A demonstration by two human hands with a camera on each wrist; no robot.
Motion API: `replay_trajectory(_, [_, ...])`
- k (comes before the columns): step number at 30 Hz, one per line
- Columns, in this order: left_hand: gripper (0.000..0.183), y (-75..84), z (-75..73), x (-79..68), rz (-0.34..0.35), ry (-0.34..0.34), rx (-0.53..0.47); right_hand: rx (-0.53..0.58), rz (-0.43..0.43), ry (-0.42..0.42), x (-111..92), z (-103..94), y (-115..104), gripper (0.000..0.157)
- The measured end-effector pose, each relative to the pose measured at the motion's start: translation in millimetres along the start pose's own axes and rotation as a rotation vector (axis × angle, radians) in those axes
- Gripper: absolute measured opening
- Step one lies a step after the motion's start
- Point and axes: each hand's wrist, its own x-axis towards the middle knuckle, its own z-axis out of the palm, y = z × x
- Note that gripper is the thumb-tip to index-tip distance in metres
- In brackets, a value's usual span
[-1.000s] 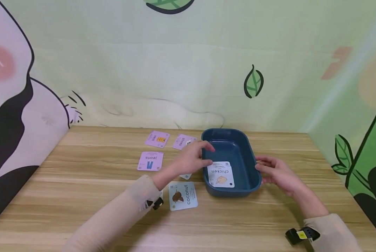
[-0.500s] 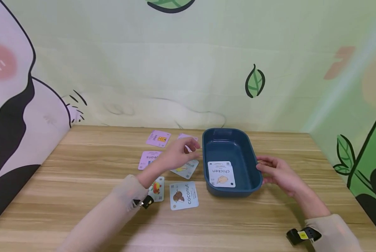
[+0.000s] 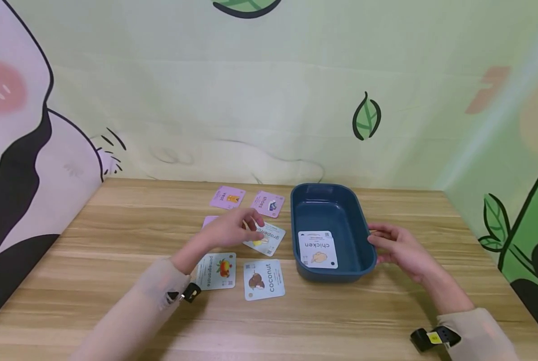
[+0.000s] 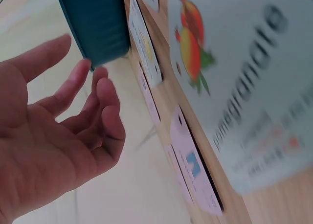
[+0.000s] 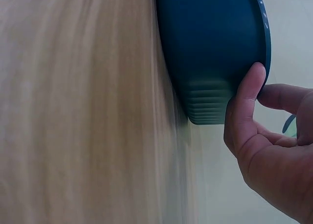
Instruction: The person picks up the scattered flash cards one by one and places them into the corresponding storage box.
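Observation:
My left hand [image 3: 230, 228] hovers over the cards, fingers loosely bent, with nothing in them. Beneath and beside it lie a grapefruit card [image 3: 273, 238], a pomegranate card [image 3: 217, 272] and a partly covered purple jeans card [image 4: 195, 165]. A coconut card [image 3: 264, 280] lies nearer the front. With thumb and fingers at the rim, my right hand [image 3: 399, 250] holds the right side of a dark blue plastic bin [image 5: 210, 43]. Inside the bin, at its near left, rests a white chicken card [image 3: 317, 249].
Two purple cards, a vest card [image 3: 227, 197] and a shoes card [image 3: 268, 204], lie further back left of the bin. The wooden table [image 3: 332, 321] meets a printed backdrop [image 3: 183, 100] at its back edge.
My left hand has moved from the bin's left rim leftward over the cards, uncovering the shoes, grapefruit and pomegranate cards. The right hand stays at the bin, and the chicken card lies unmoved.

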Motion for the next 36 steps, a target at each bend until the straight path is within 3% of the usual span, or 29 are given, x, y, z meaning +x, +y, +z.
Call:
replay_trajectory(7, [0.031,-10.5,-10.3,-14.1,-0.035,-0.077,0.036,-0.003,0.002,0.008,0,-0.2,1,0.055])
replay_trajectory(12, [0.032,-14.7,-15.2,-21.2,-0.048,-0.125,0.128,-0.008,0.005,0.012,0,-0.5,0,0.055])
replay_trajectory(18, [0.035,-16.0,-17.3,-30.6,-0.149,-0.150,0.214,-0.014,0.008,0.013,-1,-0.5,0,0.056])
replay_trajectory(24, [0.040,-19.8,-15.7,-38.0,-0.205,-0.166,0.232,-0.011,0.012,0.010,0,-0.3,1,0.056])
replay_trajectory(36, [0.054,-19.4,-10.5,-41.1,-0.209,-0.200,0.314,-0.016,0.003,0.003,1,-0.1,1,0.054])
